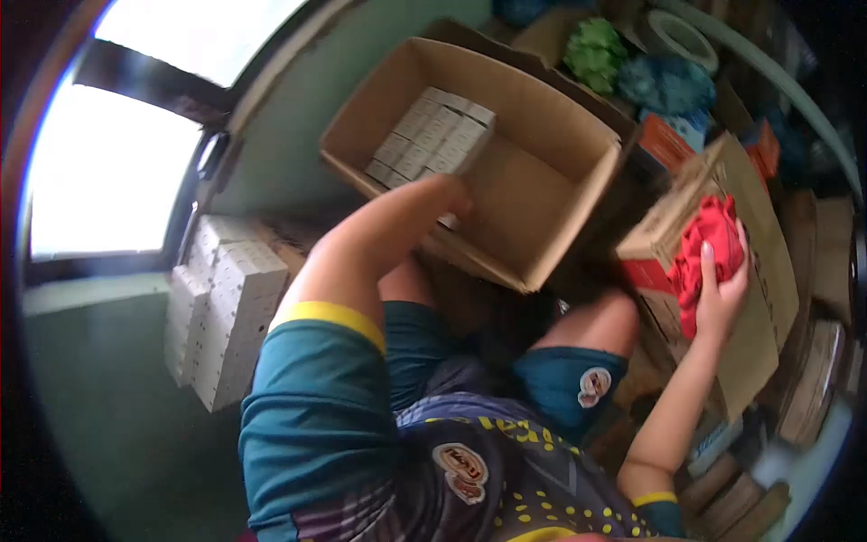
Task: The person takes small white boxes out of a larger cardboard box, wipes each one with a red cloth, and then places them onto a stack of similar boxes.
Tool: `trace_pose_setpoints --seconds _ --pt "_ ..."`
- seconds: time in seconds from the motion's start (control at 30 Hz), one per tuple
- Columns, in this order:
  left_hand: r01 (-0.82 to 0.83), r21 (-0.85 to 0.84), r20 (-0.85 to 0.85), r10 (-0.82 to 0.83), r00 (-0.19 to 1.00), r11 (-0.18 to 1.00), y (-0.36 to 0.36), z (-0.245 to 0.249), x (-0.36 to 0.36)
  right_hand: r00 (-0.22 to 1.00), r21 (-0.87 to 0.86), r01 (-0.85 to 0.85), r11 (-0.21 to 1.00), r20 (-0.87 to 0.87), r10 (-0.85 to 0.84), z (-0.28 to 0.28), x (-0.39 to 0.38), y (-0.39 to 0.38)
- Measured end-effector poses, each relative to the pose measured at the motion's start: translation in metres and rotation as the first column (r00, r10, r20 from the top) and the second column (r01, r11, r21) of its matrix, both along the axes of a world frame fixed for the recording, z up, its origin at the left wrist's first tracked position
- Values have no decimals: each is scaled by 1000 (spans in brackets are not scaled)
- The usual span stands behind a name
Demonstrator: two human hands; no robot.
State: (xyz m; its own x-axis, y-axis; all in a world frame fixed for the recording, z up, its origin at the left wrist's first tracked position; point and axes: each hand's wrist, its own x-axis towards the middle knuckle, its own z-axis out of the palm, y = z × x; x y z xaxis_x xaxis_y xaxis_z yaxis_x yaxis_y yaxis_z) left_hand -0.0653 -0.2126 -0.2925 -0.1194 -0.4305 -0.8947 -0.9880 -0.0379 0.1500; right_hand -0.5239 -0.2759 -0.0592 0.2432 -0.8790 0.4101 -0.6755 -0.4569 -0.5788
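My left hand (pixel 454 196) reaches down inside an open cardboard box (pixel 564 86), its fingers mostly hidden behind the wrist. A small white piece (pixel 449 220), like the corner of a little carton, shows just below that hand at the near wall; I cannot tell whether the fingers hold it. Rows of small white cartons (pixel 433 135) stand packed together in the left part of the box, close beside the hand. My right hand (pixel 727 280) is closed around a bunched red cloth (pixel 709 244), in front of a second cardboard box (pixel 754 298) at the right.
Stacks of white cartons (pixel 239 289) stand at the left by the wall, under a bright window (pixel 113 181). Behind the box lie a green crumpled bag (pixel 594 56), a blue plastic bag (pixel 668 84) and a tape roll (pixel 684 41). My knees flank the box's near side.
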Motion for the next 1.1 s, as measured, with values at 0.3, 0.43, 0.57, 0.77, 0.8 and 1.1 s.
trace_pose_setpoints --seconds 0.3,0.43,0.57,0.77,0.8,1.1 --pt "180 -196 50 -174 984 964 3 10 -12 1000 -23 -4 1000 15 4 -1 -2 5" --pt "175 -174 39 -170 985 969 -3 -32 -2 999 -67 13 998 -35 -16 -4 -2 5" --pt "317 -202 19 -320 947 927 -23 -100 25 999 -60 32 998 -12 -32 2 0 10" --pt "187 -109 251 -155 955 976 -10 70 -20 995 -331 -96 939 -67 79 10 -3 19" --pt "75 -204 200 -34 979 976 -7 84 -19 984 -321 -171 931 -17 175 9 -3 19" --pt "-734 417 -908 218 -357 536 117 206 1 868 -193 -461 866 -302 395 13 -5 46"
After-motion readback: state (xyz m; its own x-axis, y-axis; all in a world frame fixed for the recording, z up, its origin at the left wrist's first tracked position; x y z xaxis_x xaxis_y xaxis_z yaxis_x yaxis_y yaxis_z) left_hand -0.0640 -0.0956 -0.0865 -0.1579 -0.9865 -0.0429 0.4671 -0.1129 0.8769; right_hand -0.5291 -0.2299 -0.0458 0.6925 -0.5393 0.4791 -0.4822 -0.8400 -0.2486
